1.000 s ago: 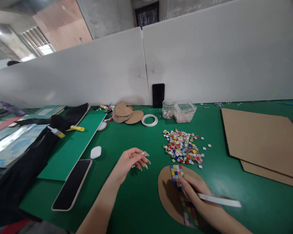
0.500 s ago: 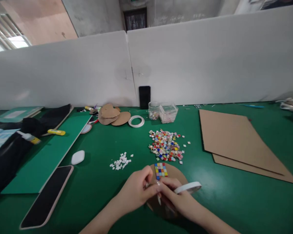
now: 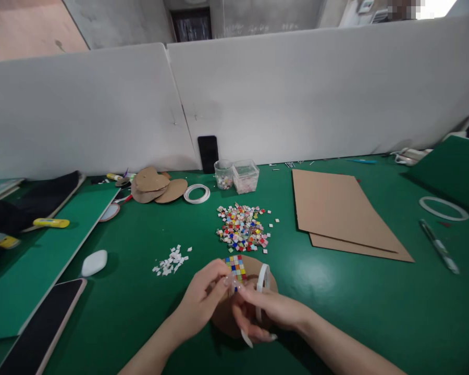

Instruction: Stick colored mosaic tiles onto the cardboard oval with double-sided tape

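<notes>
Disc (image 3: pixel 252 266): cardboard, flat on the green table (image 3: pixel 140 224) at lower middle, partly hidden from view.
Phone (image 3: pixel 42 328): screen up at lower left, beside a green board (image 3: pixel 62 260).
Case (image 3: pixel 94 263): small, white, just beyond the phone.
Rounds (image 3: pixel 152 182): cut cardboard pieces, overlapping, near the partition (image 3: pixel 297 104).
Scraps (image 3: pixel 172 262): white bits, scattered near the left hand (image 3: pixel 205 294).
Left hand: narrow, thumb and fingertips brought together over the disc, close to those of the right hand (image 3: pixel 275 307); I cannot tell what, if anything, they pinch.
Grid (image 3: pixel 236 266): coloured tiles in rows on the disc, its near part covered by fingers.
Pile (image 3: pixel 243 229): loose coloured tiles, just beyond the disc.
White ring (image 3: pixel 261 281): upright, nearly edge-on, above the disc.
Right hand: holding the white ring, thumb reaching towards the left fingertips.
Sheets (image 3: pixel 332 203): brown cardboard, overlapping, right of the pile.
Pen (image 3: pixel 440 247): lying at far right.
</notes>
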Demonstrator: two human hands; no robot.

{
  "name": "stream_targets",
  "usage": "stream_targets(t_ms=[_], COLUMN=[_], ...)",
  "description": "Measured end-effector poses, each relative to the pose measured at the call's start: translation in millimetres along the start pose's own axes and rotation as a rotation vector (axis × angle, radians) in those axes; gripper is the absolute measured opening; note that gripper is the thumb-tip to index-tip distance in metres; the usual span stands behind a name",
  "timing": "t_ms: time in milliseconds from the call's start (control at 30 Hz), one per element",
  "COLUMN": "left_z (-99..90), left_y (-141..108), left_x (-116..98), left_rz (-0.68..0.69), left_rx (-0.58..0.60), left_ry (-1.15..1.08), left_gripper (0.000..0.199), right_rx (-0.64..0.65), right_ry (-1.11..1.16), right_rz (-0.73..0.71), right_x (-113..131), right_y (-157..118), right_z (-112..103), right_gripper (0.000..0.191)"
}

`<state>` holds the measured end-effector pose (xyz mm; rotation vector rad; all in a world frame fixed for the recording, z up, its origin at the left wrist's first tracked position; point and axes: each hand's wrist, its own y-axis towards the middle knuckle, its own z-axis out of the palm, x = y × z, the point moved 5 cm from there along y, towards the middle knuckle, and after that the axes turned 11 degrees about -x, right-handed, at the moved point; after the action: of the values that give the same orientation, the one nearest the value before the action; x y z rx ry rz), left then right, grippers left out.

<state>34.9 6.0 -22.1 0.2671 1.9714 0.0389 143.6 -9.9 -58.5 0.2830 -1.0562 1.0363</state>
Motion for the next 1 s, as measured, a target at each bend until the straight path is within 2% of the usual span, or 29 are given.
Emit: stream_targets(t_ms=[67, 133, 200, 300, 367, 467, 600, 700, 833, 933, 1000], left_z=[-4.0, -3.6, 3.8, 17.5, 18.6, 8.8, -3.3, -7.6, -6.5, -6.5, -11.1], left_y=[0.8, -0.3, -4.1, -13.4, -16.3, -14.2, -9.6, -5.6, -3.6, -5.4, -5.5], left_x=[1.6, -1.6, -9.6, -21.3, -23.0, -15.9, -4.6, 2.3, 10.7, 14.6, 13.2], left_rz=[-0.030, -0.013, 0.038, 0.094, 0.096, 0.053, -0.030, -0.127, -0.246, -0.344, -0.373], left_rx=[-0.053, -0.051, 0.066, 0.295, 0.314, 0.175, 0.064, 0.026, 0.055, 0.084, 0.056], left_ry=[-0.088, -0.131, -0.156, -0.191, -0.216, -0.249, -0.208, -0.106, -0.078, -0.133, -0.202], left_gripper=[0.027, 0.026, 0.024, 0.021, 0.021, 0.022, 0.025, 0.025, 0.027, 0.026, 0.028], right_rx=[0.118, 0.191, 0.251, 0.320, 0.324, 0.212, -0.125, -0.328, -0.427, -0.466, -0.489], right_ry=[-0.066, -0.135, -0.172, -0.203, -0.194, -0.065, 0.117, 0.178, 0.239, 0.280, 0.283], right_rz=[0.115, 0.196, 0.267, 0.283, 0.241, 0.135, -0.063, -0.118, -0.078, -0.049, -0.080], right_x=[-0.1, -1.5, -7.0, -17.0, -20.0, -13.7, 3.7, 8.7, 5.6, 1.5, 2.4], right_y=[-6.8, -11.6, -13.5, -11.1, -7.8, -2.2, 3.4, 4.7, 7.1, 8.5, 8.6], right_z=[6.8, 13.1, 19.7, 27.1, 27.8, 20.7, -0.6, -11.9, -15.8, -19.6, -24.5], right_gripper=[0.047, 0.044, 0.045, 0.051, 0.051, 0.047, 0.050, 0.050, 0.049, 0.049, 0.050])
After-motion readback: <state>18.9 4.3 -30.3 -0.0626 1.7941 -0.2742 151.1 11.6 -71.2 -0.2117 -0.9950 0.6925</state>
